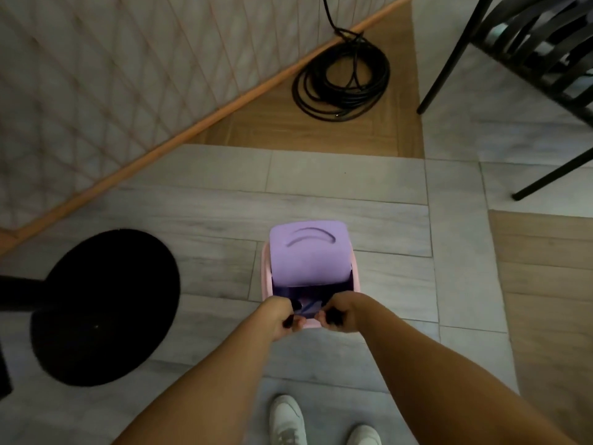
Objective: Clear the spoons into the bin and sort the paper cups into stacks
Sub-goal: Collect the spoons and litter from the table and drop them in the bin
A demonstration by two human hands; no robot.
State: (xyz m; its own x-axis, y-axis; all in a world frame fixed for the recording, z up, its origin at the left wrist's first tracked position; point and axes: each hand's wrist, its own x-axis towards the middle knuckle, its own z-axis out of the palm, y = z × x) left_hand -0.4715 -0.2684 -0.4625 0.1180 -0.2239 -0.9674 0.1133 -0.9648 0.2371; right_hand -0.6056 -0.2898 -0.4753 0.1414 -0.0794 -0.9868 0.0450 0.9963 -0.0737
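Far left of the bin [265,277], a round black base [106,306] lies flat on the grey floor, well apart from it. Beyond that, up and left of the bin, runs a quilted panel [96,75].

The left hand [280,317] hangs over the bin's near left corner. Its fingers are curled round a dark stick [287,322], whose long axis slants from near-left to far-right, its far end pointing into the opening. It is too blurred to tell whether it is a spoon.

The bin stands on the floor straight ahead of the person, its long axis running away from them. The purple lid [309,255] covers the far part, and the opening faces the near side. Inside are a dark liner [309,292] and a bluish streak [308,308] that cannot be made out.

The right hand [341,313] is over the bin's near right corner, just beside the left hand. Its fingers are clenched on a dark lump [335,317], and which way this points cannot be told.

Well beyond the bin lies a coiled black cable [341,81]. Far right of the bin stands a black chair [529,53]. Nearer than the bin, two white shoes [287,419] point towards it.
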